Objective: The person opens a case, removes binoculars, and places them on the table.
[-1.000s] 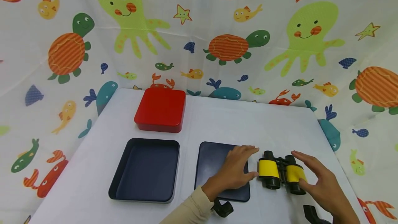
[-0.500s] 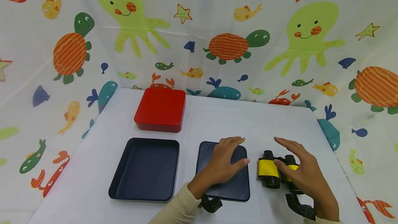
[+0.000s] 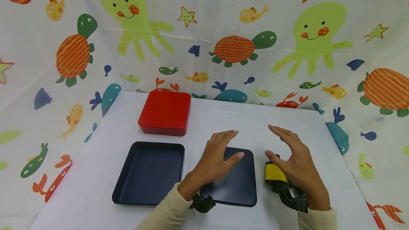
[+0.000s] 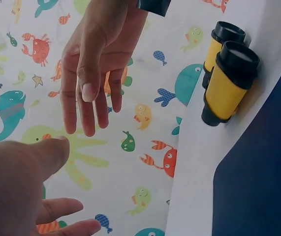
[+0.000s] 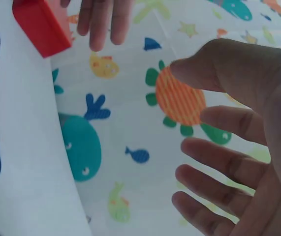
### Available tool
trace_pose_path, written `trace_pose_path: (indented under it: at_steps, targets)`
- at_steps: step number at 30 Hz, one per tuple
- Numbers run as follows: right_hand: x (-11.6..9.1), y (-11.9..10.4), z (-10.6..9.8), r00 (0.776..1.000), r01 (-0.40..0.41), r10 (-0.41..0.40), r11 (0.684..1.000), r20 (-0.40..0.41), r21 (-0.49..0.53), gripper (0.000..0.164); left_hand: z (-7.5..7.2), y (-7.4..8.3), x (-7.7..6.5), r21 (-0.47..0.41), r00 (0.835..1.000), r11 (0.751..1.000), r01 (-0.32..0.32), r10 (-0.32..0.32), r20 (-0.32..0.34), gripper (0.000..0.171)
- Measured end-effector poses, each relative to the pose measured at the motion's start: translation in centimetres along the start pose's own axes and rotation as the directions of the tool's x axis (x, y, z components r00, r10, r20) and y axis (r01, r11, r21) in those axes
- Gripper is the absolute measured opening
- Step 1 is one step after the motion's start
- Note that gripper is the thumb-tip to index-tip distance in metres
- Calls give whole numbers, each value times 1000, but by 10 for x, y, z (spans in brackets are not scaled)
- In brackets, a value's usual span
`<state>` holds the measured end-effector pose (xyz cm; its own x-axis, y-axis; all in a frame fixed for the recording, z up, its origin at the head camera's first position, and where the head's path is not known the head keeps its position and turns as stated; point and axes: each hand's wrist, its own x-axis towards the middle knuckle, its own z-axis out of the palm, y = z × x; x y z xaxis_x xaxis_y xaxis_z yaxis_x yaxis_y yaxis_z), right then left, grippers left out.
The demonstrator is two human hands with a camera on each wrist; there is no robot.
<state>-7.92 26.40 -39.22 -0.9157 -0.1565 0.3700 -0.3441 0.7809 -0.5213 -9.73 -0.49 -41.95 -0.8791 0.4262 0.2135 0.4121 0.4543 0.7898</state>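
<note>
Above the flat dark blue lid-like panel (image 3: 238, 184) my left hand (image 3: 214, 159) hovers with its fingers extended and thumb apart, holding nothing. My right hand (image 3: 295, 162) is raised over the yellow and black binoculars (image 3: 275, 172), its fingers spread and nothing in its grasp; it hides their right half in the head view. The left wrist view shows both barrels of the binoculars (image 4: 229, 78) on the white table, apart from either hand. In the right wrist view, my right hand (image 5: 243, 147) faces my left hand (image 5: 106, 19) across a gap.
An open dark blue tray (image 3: 147, 175) lies left of the panel. Behind it sits a closed red box (image 3: 166, 111). The white table (image 3: 220, 120) ends at a curtain (image 3: 198, 66) printed with sea animals.
Both hands have risen and shifted left, the right from beside the binoculars to above them. The binoculars, panel, tray and red box have stayed in place.
</note>
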Motion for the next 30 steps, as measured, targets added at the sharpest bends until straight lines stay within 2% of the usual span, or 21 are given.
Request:
trace_pose_path:
  at_steps: [3, 11, 19, 26, 30]
  targets:
    - [9, -6, 3, 1000, 10, -10, 1000, -17, -2, 86, -13, -3, 0, 14, 1000, 1000, 0, 0, -23, 68]
    - [36, -23, 20, 998, 54, -51, 995, -37, 83, 81, -46, -16, -1, 65, 995, 998, 18, -12, -99, 69]
    - [55, -32, 37, 994, 108, -103, 984, -40, 143, 75, -73, -30, -5, 89, 991, 995, 48, -37, -127, 69]
    - [75, -45, 53, 990, 139, -136, 971, -32, 194, 72, -96, -54, -3, 91, 975, 991, 102, -82, -204, 69]
    - [88, -51, 66, 988, 152, -151, 959, -21, 239, 70, -110, -68, 0, 116, 965, 987, 111, -80, -248, 70]
